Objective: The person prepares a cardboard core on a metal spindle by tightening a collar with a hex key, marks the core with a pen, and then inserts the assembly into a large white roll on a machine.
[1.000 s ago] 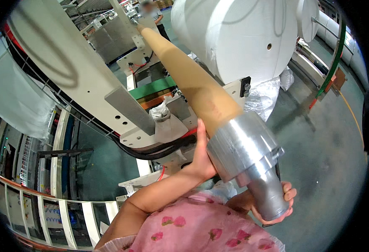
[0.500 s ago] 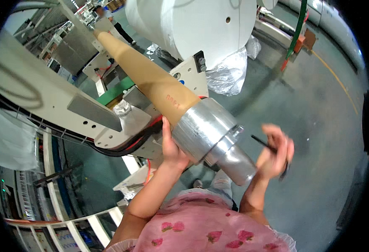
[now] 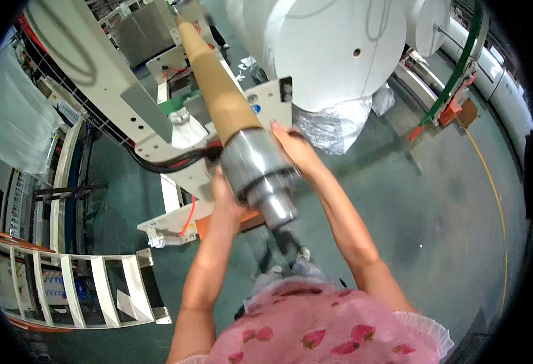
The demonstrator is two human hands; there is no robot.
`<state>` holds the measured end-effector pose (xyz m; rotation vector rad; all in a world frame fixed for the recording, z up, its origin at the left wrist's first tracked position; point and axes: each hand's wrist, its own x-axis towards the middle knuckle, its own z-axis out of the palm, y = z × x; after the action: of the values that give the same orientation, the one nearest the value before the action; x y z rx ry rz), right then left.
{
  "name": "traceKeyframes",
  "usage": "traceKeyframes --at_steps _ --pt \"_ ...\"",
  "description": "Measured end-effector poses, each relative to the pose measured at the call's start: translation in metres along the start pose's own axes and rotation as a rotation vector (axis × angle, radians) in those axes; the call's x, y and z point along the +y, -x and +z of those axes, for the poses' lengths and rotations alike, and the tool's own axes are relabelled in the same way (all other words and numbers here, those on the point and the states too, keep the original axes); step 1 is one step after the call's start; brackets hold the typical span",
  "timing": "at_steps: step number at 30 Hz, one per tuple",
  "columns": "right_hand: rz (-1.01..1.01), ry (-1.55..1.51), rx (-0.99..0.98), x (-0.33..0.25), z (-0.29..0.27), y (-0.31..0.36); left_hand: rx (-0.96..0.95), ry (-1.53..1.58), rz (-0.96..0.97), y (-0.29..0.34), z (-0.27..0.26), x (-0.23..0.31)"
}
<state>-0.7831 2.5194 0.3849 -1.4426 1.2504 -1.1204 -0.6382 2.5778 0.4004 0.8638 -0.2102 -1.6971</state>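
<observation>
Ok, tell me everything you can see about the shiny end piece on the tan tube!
The end piece looks like shiny, silvery metal. A wide round drum steps down to a narrower ring, then a blunt stub. It sits at the near end of the tan tube, stub pointing down the picture and slightly right. The left hand is against its left side; the right hand is at its right, contact unclear.

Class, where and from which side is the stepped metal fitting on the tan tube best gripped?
Grip the stepped metal fitting around its widest section, probably two-handed from left and right: those curved flanks face the left hand and right hand, while the tan tube takes up its far end and the near stub is narrower.
</observation>
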Motion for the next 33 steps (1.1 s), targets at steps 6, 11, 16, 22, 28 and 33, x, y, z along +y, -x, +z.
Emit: traceKeyframes --at_steps 6,11,16,22,28,33 --pt "0.235 -0.051 0.015 -0.027 -0.011 0.033 -0.061 0.034 0.121 -0.002 -0.026 -0.022" --pt "-0.059 0.024 -0.012 -0.001 -0.013 0.009 -0.063 0.029 0.159 -0.015 -0.013 -0.017" --pt "0.051 0.082 -0.042 -0.008 -0.011 0.037 0.09 -0.148 0.279 0.044 0.016 -0.025" --pt "-0.3 -0.14 -0.177 0.023 -0.053 0.204 0.039 0.136 -0.004 0.141 -0.054 -0.136" --pt "0.299 -0.035 -0.012 0.144 -0.101 0.335 0.425 -0.19 -0.449 0.161 -0.126 -0.284" --pt "0.98 -0.187 0.377 0.309 -0.098 0.415 0.403 -0.354 -0.786 0.1 -0.203 -0.41"
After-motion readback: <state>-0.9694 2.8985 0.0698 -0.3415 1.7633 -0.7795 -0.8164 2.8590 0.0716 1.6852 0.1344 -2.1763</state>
